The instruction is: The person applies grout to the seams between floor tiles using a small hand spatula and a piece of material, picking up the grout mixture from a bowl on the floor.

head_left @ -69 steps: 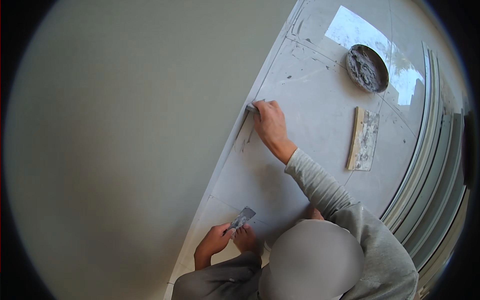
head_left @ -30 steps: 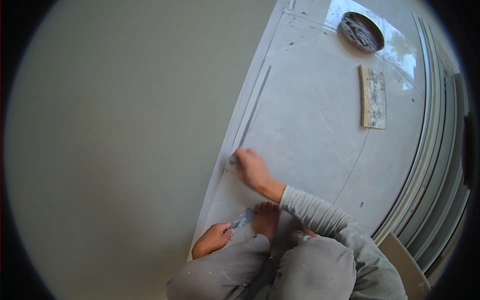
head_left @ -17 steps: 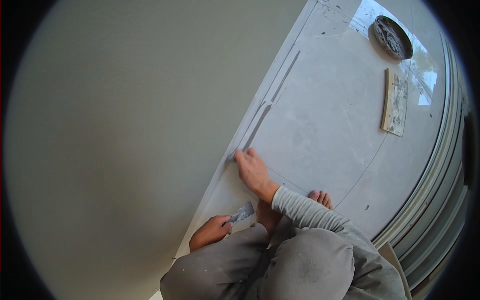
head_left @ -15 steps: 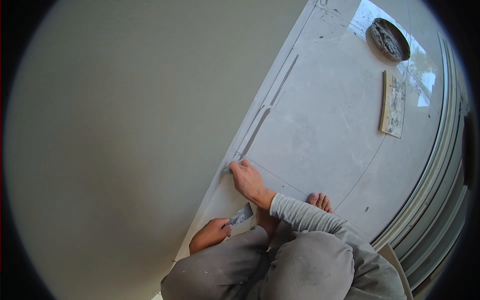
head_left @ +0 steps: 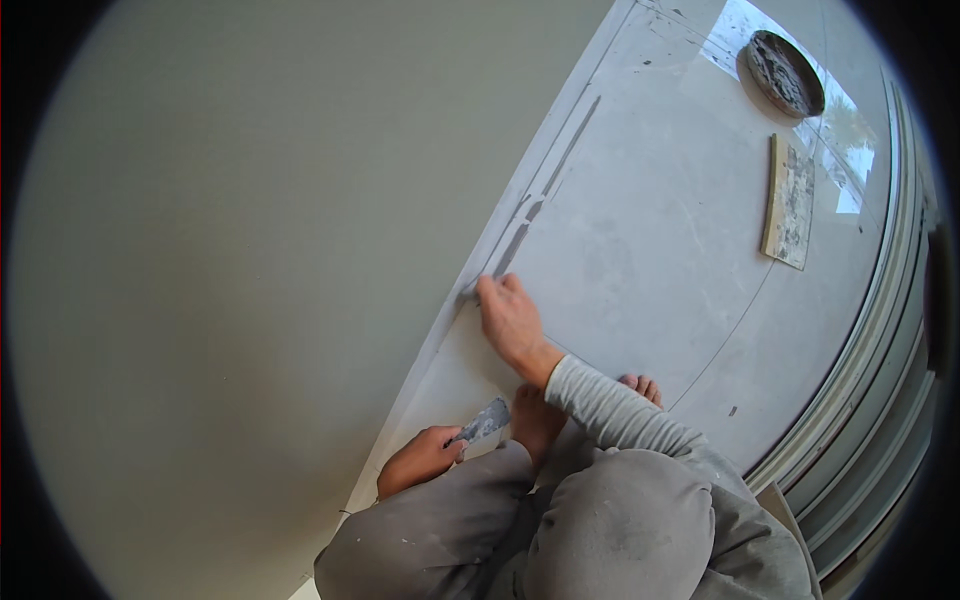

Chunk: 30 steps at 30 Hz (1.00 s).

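Note:
My right hand [head_left: 512,322] is closed on a small grey tool [head_left: 470,291], mostly hidden under its fingers, at the foot of the white skirting [head_left: 420,370]. Grey streaks of paste [head_left: 518,243] run along the tiles just beyond it, parallel to the skirting. Lower down, my left hand [head_left: 417,462] grips a putty knife [head_left: 485,420] whose blade is smeared with grey paste; it is held beside my left foot [head_left: 535,420], above my bent knee.
A plain wall [head_left: 270,220] fills the left. At upper right, a round pan of grey paste [head_left: 785,75] and a paste-stained board [head_left: 785,200] rest on the tiled floor [head_left: 650,250]. Sliding-door tracks [head_left: 870,410] curve along the right. My right toes [head_left: 642,390] show beside my sleeve.
My right hand was farther along the skirting earlier, came back toward me, then shifted slightly forward again. Long grey streaks now show where it was. My left hand still holds the knife.

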Tool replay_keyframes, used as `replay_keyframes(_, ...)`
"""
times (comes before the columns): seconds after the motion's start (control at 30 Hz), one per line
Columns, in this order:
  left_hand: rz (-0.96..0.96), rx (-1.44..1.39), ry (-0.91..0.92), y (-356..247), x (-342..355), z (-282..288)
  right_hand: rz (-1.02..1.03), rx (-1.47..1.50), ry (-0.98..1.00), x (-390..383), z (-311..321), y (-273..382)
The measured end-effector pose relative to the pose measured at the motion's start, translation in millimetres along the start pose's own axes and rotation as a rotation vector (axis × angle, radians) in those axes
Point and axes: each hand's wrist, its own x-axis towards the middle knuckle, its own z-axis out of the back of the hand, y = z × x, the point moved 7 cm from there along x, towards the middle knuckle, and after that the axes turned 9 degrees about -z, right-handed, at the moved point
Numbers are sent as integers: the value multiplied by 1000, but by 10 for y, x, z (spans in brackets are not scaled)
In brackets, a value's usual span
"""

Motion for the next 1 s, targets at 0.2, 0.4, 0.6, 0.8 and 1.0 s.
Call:
replay_keyframes(0.2,-42,46,15,-357,-48,-333,-190,196,169,-334,291,-200)
replay_keyframes(0.4,18,8,26,-269,-162,-199,-76,-2,-475,1540,1774,-720)
replay_keyframes(0.6,71,-17,41,-235,244,-98,-101,-208,-333,2172,1568,-1128)
replay_keyframes(0.8,81,52,66,-190,511,-6,-124,-29,-181,1323,692,-1014)
replay_keyframes(1.0,-22,-10,71,-402,675,-668,-22,102,151,-48,378,-771)
